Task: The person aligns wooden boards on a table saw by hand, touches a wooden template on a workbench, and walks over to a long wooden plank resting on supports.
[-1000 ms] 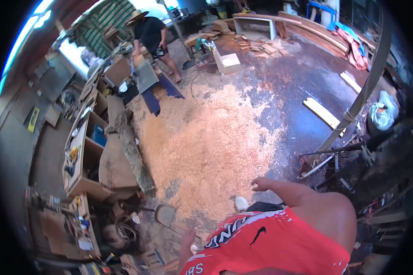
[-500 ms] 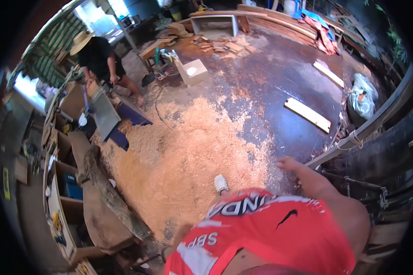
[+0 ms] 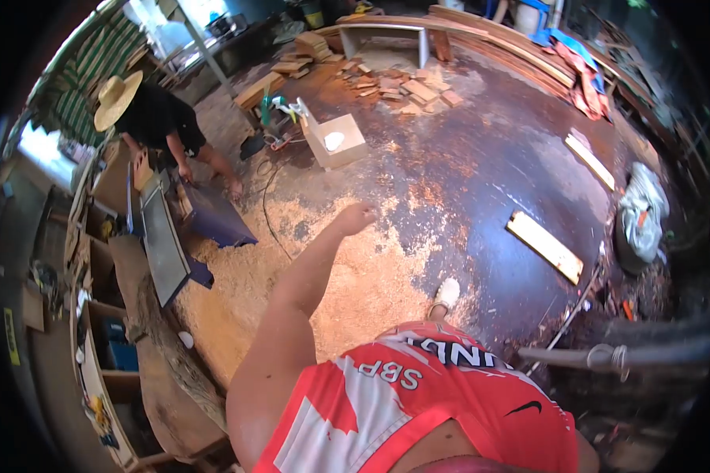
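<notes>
My left arm reaches forward over the floor, and my left hand (image 3: 357,218) hangs above the edge of the wood shavings (image 3: 371,272), touching nothing. Its fingers look curled in, with no object visible in them. A light wooden box-like piece (image 3: 345,146) with a white round thing in it stands on the floor beyond the hand. My right hand is out of view. One shoe (image 3: 447,293) shows in front of my red jersey (image 3: 450,370), at the border of the shavings and the dark floor.
At left, a person in a straw hat (image 3: 118,101) bends over dark-edged panels (image 3: 213,213). A rough log slab (image 3: 162,347) lies beside wooden shelving (image 3: 102,331). Pale boards (image 3: 546,246) lie at right near a pole (image 3: 647,353). Wood offcuts (image 3: 418,89) are piled at the back.
My left arm has swung forward into view, while my right arm has left it. The view has shifted, and the person in the hat has moved a panel.
</notes>
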A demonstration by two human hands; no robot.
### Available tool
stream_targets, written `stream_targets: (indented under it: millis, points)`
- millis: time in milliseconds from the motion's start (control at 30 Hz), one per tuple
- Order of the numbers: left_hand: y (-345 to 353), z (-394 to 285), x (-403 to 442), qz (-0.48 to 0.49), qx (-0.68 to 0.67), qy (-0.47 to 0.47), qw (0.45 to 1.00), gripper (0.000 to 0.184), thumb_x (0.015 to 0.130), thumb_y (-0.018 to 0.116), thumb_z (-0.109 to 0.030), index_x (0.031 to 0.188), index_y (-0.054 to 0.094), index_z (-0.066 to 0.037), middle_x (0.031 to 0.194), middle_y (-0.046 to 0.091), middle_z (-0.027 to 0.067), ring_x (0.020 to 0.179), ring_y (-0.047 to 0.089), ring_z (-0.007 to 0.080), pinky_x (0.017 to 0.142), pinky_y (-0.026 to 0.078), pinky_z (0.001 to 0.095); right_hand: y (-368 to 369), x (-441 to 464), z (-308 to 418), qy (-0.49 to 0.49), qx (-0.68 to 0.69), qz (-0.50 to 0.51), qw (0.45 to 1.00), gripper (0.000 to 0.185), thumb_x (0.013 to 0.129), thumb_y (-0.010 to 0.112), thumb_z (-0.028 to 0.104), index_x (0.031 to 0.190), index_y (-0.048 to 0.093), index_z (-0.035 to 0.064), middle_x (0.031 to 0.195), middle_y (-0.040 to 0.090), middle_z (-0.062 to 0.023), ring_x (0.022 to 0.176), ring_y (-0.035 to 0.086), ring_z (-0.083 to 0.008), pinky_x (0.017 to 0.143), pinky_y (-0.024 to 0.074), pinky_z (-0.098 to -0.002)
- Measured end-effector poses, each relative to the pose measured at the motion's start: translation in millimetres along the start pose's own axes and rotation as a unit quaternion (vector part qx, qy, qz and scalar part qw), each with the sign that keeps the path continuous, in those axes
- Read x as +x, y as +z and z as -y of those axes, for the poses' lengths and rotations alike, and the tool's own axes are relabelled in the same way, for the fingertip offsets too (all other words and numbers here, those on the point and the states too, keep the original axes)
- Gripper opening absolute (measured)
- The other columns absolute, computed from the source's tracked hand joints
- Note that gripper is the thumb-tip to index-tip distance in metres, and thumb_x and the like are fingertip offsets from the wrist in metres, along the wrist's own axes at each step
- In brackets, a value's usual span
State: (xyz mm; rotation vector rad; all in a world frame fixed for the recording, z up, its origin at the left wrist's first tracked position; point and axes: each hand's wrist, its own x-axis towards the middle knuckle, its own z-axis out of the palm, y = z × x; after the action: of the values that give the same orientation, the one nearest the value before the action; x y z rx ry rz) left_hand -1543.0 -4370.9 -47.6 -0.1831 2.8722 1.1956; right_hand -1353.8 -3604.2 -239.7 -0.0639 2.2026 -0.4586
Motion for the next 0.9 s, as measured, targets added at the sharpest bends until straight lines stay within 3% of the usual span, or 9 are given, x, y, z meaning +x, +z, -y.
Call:
stream_targets:
  millis: [133, 233, 267, 300, 367, 433, 467, 533, 900]
  points:
    - [53.4, 3.0, 27.0, 0.170, 0.050, -0.043, 0.983, 0.054, 0.086, 0.057, -0.043, 0.127, 0.052, -0.007, 0.129, 0.052, 0.0179, 0.117, 0.051, 0.0325, 0.099, 0.040, 0.0389, -98.0, 113.8, 30.2, -0.044, -0.047, 0.009, 0.998, 0.040, 0.087, 0.048, 0.038, 0.105, 0.063, 0.0055, 0.102, 0.065, -0.0178, 0.097, 0.061, -0.0310, 0.085, 0.0473, -0.0410]
    - [114.3, 91.8, 14.2, 0.305, 0.104, -0.172, 0.931, 0.064, 0.085, 0.052, -0.053, 0.127, 0.053, -0.005, 0.135, 0.047, 0.0188, 0.127, 0.041, 0.0322, 0.106, 0.032, 0.0402, -204.1, 198.5, 58.6, -0.113, -0.263, -0.090, 0.954, 0.041, 0.088, 0.046, 0.037, 0.107, 0.061, 0.0042, 0.102, 0.064, -0.0199, 0.097, 0.061, -0.0312, 0.085, 0.0470, -0.0413]
    - [120.7, 104.0, 3.9, 0.309, 0.104, -0.171, 0.930, 0.063, 0.084, 0.051, -0.056, 0.120, 0.058, -0.004, 0.128, 0.052, 0.0206, 0.121, 0.048, 0.0324, 0.102, 0.036, 0.0411, -260.2, 195.4, 100.7, -0.101, 0.078, -0.161, 0.979, 0.036, 0.087, 0.053, 0.035, 0.102, 0.064, 0.0040, 0.090, 0.066, -0.0183, 0.083, 0.063, -0.0279, 0.075, 0.0487, -0.0391]
    - [130.4, 124.3, -5.0, 0.289, 0.098, -0.198, 0.931, 0.053, 0.086, 0.052, -0.053, 0.105, 0.064, -0.005, 0.107, 0.063, 0.0206, 0.102, 0.059, 0.0321, 0.088, 0.045, 0.0430, -305.0, 208.8, 134.1, -0.143, 0.140, -0.276, 0.940, 0.033, 0.085, 0.059, 0.033, 0.094, 0.065, 0.0022, 0.076, 0.065, -0.0151, 0.070, 0.061, -0.0229, 0.068, 0.0481, -0.0364]
    - [130.7, 130.4, -10.2, 0.284, 0.101, -0.220, 0.928, 0.048, 0.088, 0.048, -0.046, 0.096, 0.066, -0.003, 0.105, 0.063, 0.0214, 0.099, 0.060, 0.0348, 0.087, 0.045, 0.0447, -400.6, 252.3, 175.7, -0.053, 0.125, -0.205, 0.969, 0.036, 0.087, 0.060, 0.030, 0.108, 0.063, 0.0009, 0.094, 0.067, -0.0130, 0.086, 0.061, -0.0194, 0.077, 0.0478, -0.0325]
    - [143.5, 170.6, -6.2, 0.348, 0.165, -0.081, 0.919, 0.042, 0.092, 0.043, -0.038, 0.098, 0.066, -0.003, 0.105, 0.062, 0.0226, 0.099, 0.059, 0.0346, 0.087, 0.045, 0.0448, -462.2, 281.4, 211.4, -0.150, 0.089, -0.299, 0.938, 0.038, 0.087, 0.061, 0.028, 0.115, 0.061, 0.0014, 0.099, 0.066, -0.0122, 0.085, 0.060, -0.0164, 0.075, 0.0482, -0.0309]
    - [139.1, 165.9, 2.6, 0.332, -0.006, -0.221, 0.917, 0.042, 0.092, 0.044, -0.038, 0.102, 0.066, -0.004, 0.104, 0.063, 0.0222, 0.099, 0.060, 0.0335, 0.088, 0.045, 0.0430, -490.6, 289.4, 235.2, -0.093, 0.173, -0.263, 0.944, 0.042, 0.084, 0.063, 0.032, 0.114, 0.061, 0.0026, 0.108, 0.065, -0.0171, 0.098, 0.063, -0.0257, 0.087, 0.0478, -0.0345]
    - [177.1, 216.8, 24.0, 0.305, 0.028, -0.223, 0.925, 0.041, 0.092, 0.043, -0.037, 0.106, 0.065, -0.005, 0.105, 0.064, 0.0200, 0.099, 0.061, 0.0317, 0.088, 0.045, 0.0408, -524.8, 310.5, 261.6, -0.139, 0.176, -0.304, 0.926, 0.043, 0.084, 0.065, 0.031, 0.116, 0.060, 0.0017, 0.107, 0.064, -0.0169, 0.098, 0.063, -0.0255, 0.085, 0.0488, -0.0334]
    - [88.0, 164.8, 635.1, 0.325, 0.046, -0.183, 0.927, 0.038, 0.083, 0.061, -0.031, 0.111, 0.062, -0.005, 0.105, 0.065, 0.0158, 0.098, 0.062, 0.0273, 0.087, 0.047, 0.0382, -469.0, 316.3, 232.2, 0.193, 0.183, -0.120, 0.957, 0.036, 0.081, 0.066, 0.036, 0.104, 0.069, 0.0085, 0.102, 0.068, -0.0145, 0.094, 0.064, -0.0246, 0.087, 0.0485, -0.0367]
